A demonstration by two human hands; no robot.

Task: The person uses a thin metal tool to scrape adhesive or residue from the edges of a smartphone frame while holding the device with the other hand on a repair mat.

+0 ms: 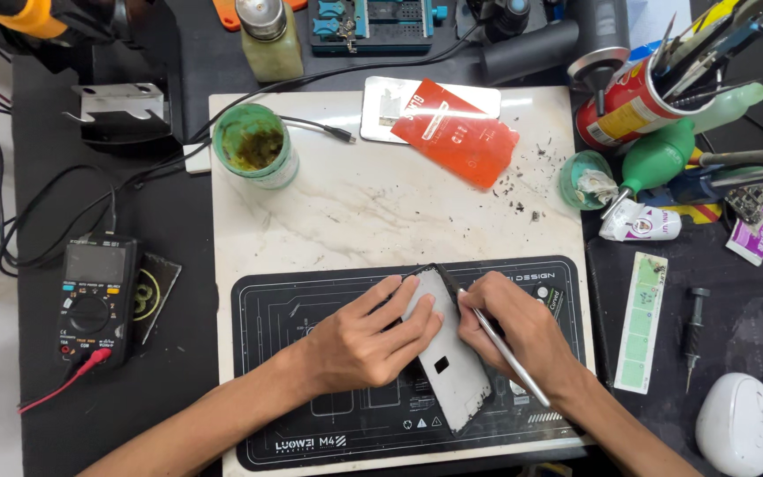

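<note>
A grey phone panel [449, 353] with a small dark square cut-out lies tilted on the black work mat [311, 442]. My left hand [359, 340] rests on its left side, fingers pressing it down onto the mat. My right hand [518, 331] grips a thin silver metal tool [503, 346] like a pen, with its tip at the panel's upper right edge. Both hands meet at the top of the panel.
The mat lies on a white marble slab [373, 208] with a green jar [253, 144], a red packet [457, 132] and dark debris. A black multimeter [92, 296] sits left. A red can of tools [638, 97], a green blower [655, 159] and a white round device [737, 424] stand right.
</note>
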